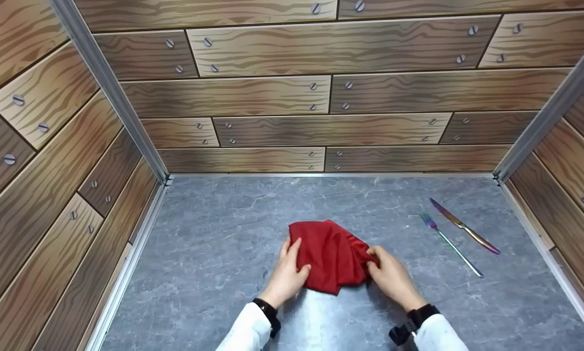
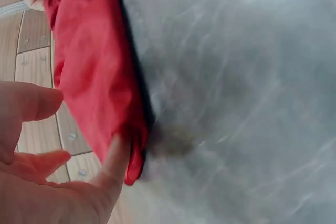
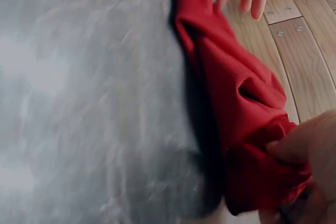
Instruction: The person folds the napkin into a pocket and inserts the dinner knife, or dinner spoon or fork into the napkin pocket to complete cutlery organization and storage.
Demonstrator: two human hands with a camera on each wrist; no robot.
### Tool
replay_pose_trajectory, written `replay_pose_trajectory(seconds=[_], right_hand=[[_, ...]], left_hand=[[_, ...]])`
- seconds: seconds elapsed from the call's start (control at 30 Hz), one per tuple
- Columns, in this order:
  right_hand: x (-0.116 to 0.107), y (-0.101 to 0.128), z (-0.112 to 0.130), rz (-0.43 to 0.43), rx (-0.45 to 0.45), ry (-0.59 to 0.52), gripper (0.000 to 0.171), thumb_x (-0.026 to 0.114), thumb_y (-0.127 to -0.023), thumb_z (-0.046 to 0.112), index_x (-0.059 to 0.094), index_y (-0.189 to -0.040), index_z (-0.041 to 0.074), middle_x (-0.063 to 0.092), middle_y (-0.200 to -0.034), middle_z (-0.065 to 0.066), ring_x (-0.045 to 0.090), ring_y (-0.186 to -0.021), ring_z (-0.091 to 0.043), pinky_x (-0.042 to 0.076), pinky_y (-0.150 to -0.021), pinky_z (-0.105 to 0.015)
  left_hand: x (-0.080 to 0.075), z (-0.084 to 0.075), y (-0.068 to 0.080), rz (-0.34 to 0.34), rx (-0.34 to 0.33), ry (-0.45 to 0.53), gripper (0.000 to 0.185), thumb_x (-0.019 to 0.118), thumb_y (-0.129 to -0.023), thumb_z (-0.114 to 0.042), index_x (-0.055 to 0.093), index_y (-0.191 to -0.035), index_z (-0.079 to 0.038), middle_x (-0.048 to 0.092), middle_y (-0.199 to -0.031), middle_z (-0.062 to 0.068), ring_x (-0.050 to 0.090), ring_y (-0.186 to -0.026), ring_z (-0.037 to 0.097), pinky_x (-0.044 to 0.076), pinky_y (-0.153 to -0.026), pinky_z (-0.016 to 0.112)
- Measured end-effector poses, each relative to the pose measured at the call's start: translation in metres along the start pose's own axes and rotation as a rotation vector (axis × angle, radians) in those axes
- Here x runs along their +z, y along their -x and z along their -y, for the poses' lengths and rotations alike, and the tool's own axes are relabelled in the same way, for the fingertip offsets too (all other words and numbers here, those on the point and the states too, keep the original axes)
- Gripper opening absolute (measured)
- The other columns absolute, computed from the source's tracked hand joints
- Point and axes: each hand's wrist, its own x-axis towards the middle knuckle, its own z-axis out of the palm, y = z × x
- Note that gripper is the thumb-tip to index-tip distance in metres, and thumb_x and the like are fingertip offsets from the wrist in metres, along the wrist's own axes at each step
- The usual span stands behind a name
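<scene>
A crumpled, partly folded red cloth (image 1: 323,253) lies on the grey marbled surface between both hands. At its right end, my right hand (image 1: 392,275) pinches a bunched part between thumb and fingers, and the right wrist view shows the gathered folds of the red cloth (image 3: 231,72) there. My left hand (image 1: 287,273) is at the left edge with its fingers spread. In the left wrist view its thumb (image 2: 114,163) presses on the near edge of the cloth, while the other fingers stand apart from it.
To the right lie a fork (image 1: 450,243) and a knife (image 1: 462,225), both with a rainbow metallic sheen, side by side at a slant. Wood-patterned walls (image 1: 272,97) with metal corner rails (image 1: 121,112) enclose the grey work surface (image 1: 199,234) at the back and sides.
</scene>
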Motion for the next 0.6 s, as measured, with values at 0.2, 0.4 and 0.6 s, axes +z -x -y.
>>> replay_pose_trajectory(seconds=[0.2, 0.4, 0.6], right_hand=[[-0.001, -0.006, 0.02, -0.03, -0.06, -0.092, 0.029, 0.054, -0.09, -0.006, 0.062, -0.106, 0.016, 0.071, -0.111, -0.005, 0.062, -0.095, -0.021, 0.051, -0.082, -0.036], [-0.003, -0.01, 0.04, -0.017, -0.167, -0.194, 0.037, 0.052, -0.09, -0.013, 0.065, -0.096, 0.021, 0.075, -0.109, 0.005, 0.069, -0.11, -0.019, 0.056, -0.094, -0.037], [-0.008, -0.013, 0.048, -0.118, -0.267, -0.343, 0.041, 0.053, -0.09, -0.018, 0.066, -0.085, 0.02, 0.074, -0.11, -0.001, 0.068, -0.107, -0.017, 0.053, -0.088, -0.018]], left_hand=[[-0.004, -0.021, -0.013, 0.057, 0.036, -0.153, 0.078, 0.065, -0.1, -0.023, 0.023, -0.165, -0.013, 0.028, -0.169, 0.017, 0.064, -0.124, 0.036, 0.056, -0.101, 0.048], [-0.006, -0.039, -0.029, 0.123, 0.34, -0.387, 0.071, 0.059, -0.103, -0.029, 0.025, -0.165, -0.019, 0.033, -0.169, 0.004, 0.027, -0.158, 0.034, 0.022, -0.13, 0.052], [-0.007, -0.037, -0.034, 0.102, 0.582, -0.621, 0.066, 0.068, -0.097, -0.031, 0.043, -0.158, -0.021, 0.067, -0.137, -0.001, 0.055, -0.133, 0.023, 0.029, -0.128, 0.049]])
